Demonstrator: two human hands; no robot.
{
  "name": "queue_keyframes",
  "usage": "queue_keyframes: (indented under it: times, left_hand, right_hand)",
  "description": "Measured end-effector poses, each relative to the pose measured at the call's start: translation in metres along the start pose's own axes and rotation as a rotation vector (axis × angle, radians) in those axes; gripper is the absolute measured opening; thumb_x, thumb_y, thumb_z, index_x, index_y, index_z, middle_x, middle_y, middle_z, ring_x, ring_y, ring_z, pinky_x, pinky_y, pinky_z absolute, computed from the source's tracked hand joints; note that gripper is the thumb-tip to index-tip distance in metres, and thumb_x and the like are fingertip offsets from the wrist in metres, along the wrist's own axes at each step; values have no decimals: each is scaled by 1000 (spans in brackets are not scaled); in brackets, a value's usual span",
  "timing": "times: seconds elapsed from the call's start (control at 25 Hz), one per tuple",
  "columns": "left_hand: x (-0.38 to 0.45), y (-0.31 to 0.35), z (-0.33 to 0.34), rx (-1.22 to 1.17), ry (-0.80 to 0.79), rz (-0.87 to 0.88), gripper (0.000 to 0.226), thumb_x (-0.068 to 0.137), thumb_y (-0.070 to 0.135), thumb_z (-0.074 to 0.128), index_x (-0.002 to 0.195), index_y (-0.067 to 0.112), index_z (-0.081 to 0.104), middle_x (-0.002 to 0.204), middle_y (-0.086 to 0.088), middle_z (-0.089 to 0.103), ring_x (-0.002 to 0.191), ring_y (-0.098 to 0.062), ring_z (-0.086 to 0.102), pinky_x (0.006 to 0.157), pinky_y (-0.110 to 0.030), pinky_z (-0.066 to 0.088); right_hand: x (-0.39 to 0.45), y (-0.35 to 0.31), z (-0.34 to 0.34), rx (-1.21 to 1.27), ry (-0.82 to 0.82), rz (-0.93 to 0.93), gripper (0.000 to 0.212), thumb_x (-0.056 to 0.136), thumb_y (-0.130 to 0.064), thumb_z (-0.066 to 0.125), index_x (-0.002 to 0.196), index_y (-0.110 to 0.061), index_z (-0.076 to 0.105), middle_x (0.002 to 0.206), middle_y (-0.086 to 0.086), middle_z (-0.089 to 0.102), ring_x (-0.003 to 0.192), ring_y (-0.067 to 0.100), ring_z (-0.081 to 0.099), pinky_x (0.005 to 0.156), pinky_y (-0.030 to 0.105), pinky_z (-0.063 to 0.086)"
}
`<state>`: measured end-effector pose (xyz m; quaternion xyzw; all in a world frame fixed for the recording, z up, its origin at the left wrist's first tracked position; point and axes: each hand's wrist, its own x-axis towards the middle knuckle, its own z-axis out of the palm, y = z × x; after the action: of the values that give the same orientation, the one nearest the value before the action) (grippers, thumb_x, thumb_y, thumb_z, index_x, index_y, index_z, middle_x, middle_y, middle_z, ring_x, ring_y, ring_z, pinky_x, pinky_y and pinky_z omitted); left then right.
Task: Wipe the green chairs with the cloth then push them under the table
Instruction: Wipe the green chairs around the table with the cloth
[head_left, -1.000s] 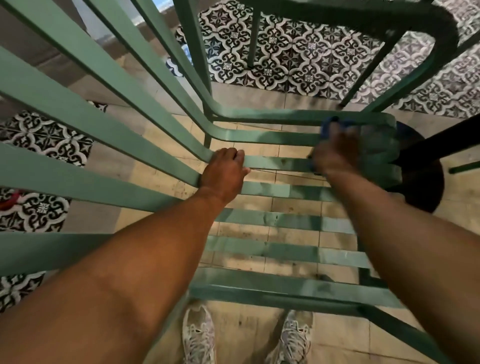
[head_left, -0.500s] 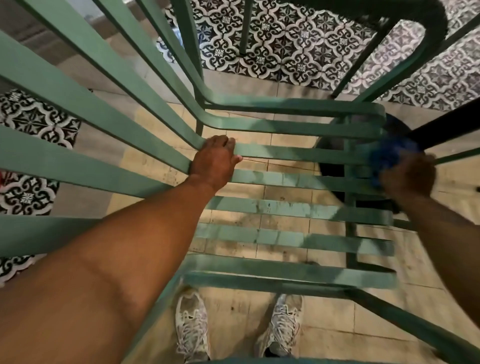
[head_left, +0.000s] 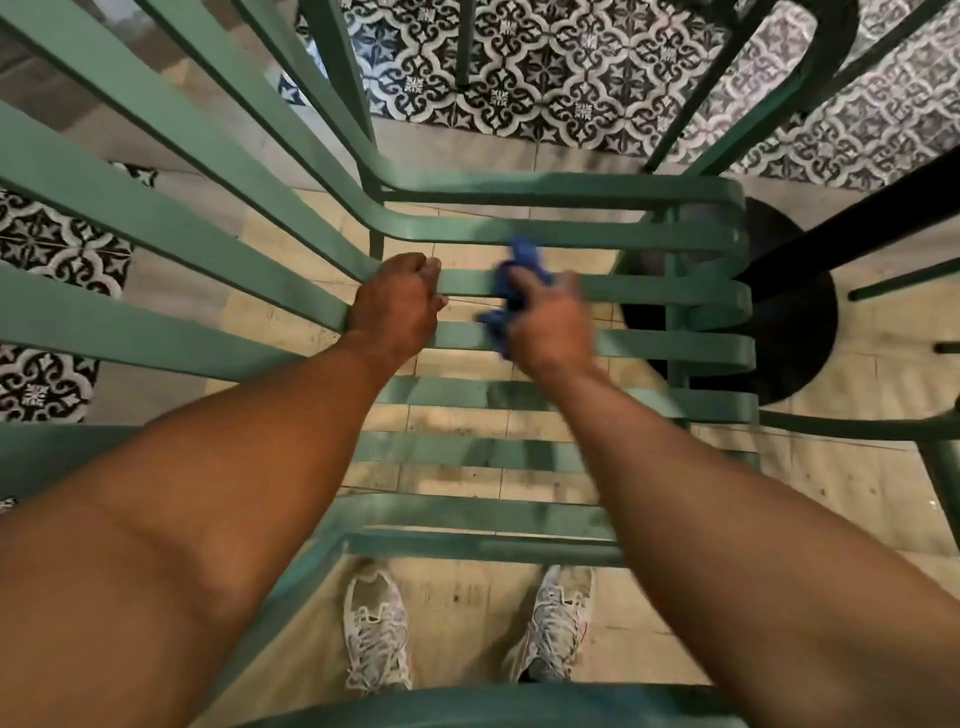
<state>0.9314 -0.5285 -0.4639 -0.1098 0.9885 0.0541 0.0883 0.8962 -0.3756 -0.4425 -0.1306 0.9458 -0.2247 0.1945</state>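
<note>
Wiping was the step in hand: the right hand (head_left: 548, 325) was clenched around the bunched blue cloth (head_left: 511, 291), pressing it onto a seat slat of the green chair (head_left: 649, 299). Just beside that grip, the left hand (head_left: 397, 306) was wrapped around the same slat, steadying the frame. The next move probably called for sweeping the remaining slats nearer the person's shoes (head_left: 376, 634). No containers showed.

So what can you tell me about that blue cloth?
The blue cloth is small, soft-looking and scrunched into a wad. The right hand grips it, covering much of it, so only bunched folds poke out. It presses on the green chair seat slats, close beside the left hand. Its edges look blurred.
</note>
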Motion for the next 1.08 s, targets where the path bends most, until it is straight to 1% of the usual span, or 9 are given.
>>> queue_keyframes:
  times: [0.08,0.2,0.28,0.4,0.52,0.68,0.88,1.0,1.08]
  left_hand:
    - [-3,-27,2,-174,30,-48,42,96,26,53,134,8,51,130,-14,53,121,-35,47,96,-41,43]
    - [-5,-22,1,-239,50,-7,44,95,26,55,136,8,50,131,-13,53,121,-33,47,96,-42,42]
    - [-7,-18,6,-224,47,-1,44,96,26,54,137,10,48,132,-12,52,122,-32,46,97,-42,43]
    - [-3,-22,7,-258,25,-79,42,98,29,51,136,12,49,133,-10,52,122,-30,47,97,-42,43]
    - [0,-24,4,-270,17,-58,37,100,32,43,129,12,54,131,-13,53,120,-32,48,97,-41,41]
    - [-7,-22,11,-225,50,-23,46,97,30,51,138,10,46,135,-12,49,125,-32,42,101,-42,40]
    - [-9,-19,12,-267,38,-48,49,96,38,51,138,11,46,133,-12,49,126,-32,40,101,-44,41]
    - [-8,-18,11,-255,33,-51,49,96,40,52,136,12,47,131,-11,50,125,-31,40,98,-44,42]
    - [-7,-19,8,-248,21,-37,49,95,39,53,134,11,48,131,-12,51,125,-31,41,97,-42,41]
  right_hand:
    - [-15,79,-58,-225,140,207,53,87,-24,54,139,-24,44,134,21,40,118,40,45,98,43,39]
    - [-37,149,-110,-251,257,552,55,76,-29,51,125,-5,51,128,31,46,117,49,47,94,50,42]
    - [-39,124,-88,-248,284,451,50,83,-22,55,128,-4,46,132,30,41,119,48,44,95,48,40]
    - [-44,3,0,-53,42,153,45,90,-20,53,133,-13,41,130,20,42,114,37,48,89,39,43]
    - [-56,-87,61,45,-83,4,54,91,-17,57,138,-17,32,129,17,39,114,34,47,93,42,45]
    - [-69,19,-8,-244,-65,-39,53,91,-32,56,137,-19,33,126,18,39,110,34,47,88,41,44]
    - [-99,138,-103,-410,15,416,57,82,-15,67,130,-6,39,129,25,43,111,41,49,92,49,46]
    - [-100,68,-26,-152,-141,53,30,94,-27,55,114,-5,52,101,16,56,86,23,64,70,38,51]
    - [-97,-13,41,18,-215,-184,42,96,-41,49,123,-9,52,113,16,57,97,27,64,77,38,52]
